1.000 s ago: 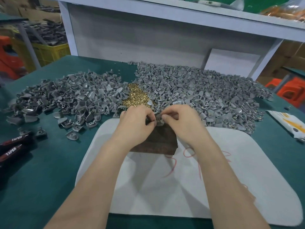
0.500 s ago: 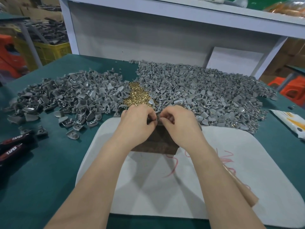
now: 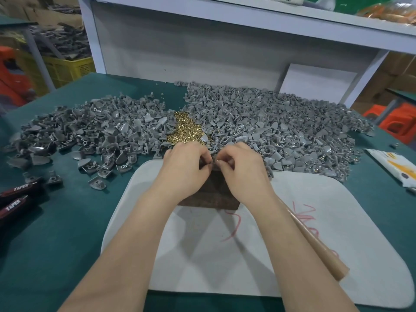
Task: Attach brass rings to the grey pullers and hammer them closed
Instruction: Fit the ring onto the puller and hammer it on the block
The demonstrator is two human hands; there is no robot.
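Observation:
Two wide heaps of grey pullers lie on the green table, one at the left (image 3: 94, 131) and one at the right (image 3: 281, 122). A small pile of brass rings (image 3: 185, 129) sits between them. My left hand (image 3: 184, 165) and my right hand (image 3: 240, 167) meet fingertip to fingertip over the far edge of a dark brown block (image 3: 211, 197). Both pinch a small grey puller held between them; it is mostly hidden by the fingers. Whether a ring is on it cannot be made out. A wooden hammer handle (image 3: 315, 239) lies under my right forearm.
The block rests on a white mat (image 3: 337, 221) with red scribbles. Black and red tool handles marked TAPER (image 3: 18, 197) lie at the left edge. A white and yellow packet (image 3: 394, 167) lies at the right. A white shelf unit (image 3: 202, 46) stands behind the heaps.
Both hands stay pinched together over the block, drawing slightly closer. The wooden handle has come into view beside my right forearm.

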